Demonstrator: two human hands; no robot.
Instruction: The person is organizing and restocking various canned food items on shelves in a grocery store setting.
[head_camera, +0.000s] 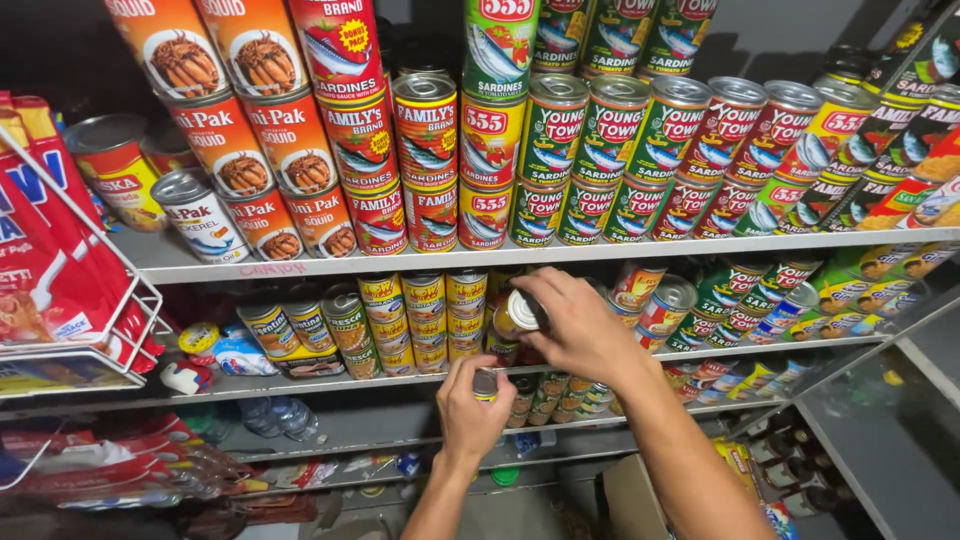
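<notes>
My right hand (578, 325) grips a small can (518, 312) with a silver lid, holding it tilted at the front of the middle shelf (300, 383), beside stacks of yellow cans (424, 318). Lower and to the left, my left hand (470, 405) is closed around another small can (485, 384) whose top shows above my fingers. Both hands are close together, in front of the shelf's middle section.
The top shelf (540, 252) carries stacked orange, red and green fish cans (600, 150). A white wire rack (90, 300) with red packets hangs at left. Green and red cans (740, 310) fill the middle shelf's right side. A cardboard box (630, 495) and bottles lie below.
</notes>
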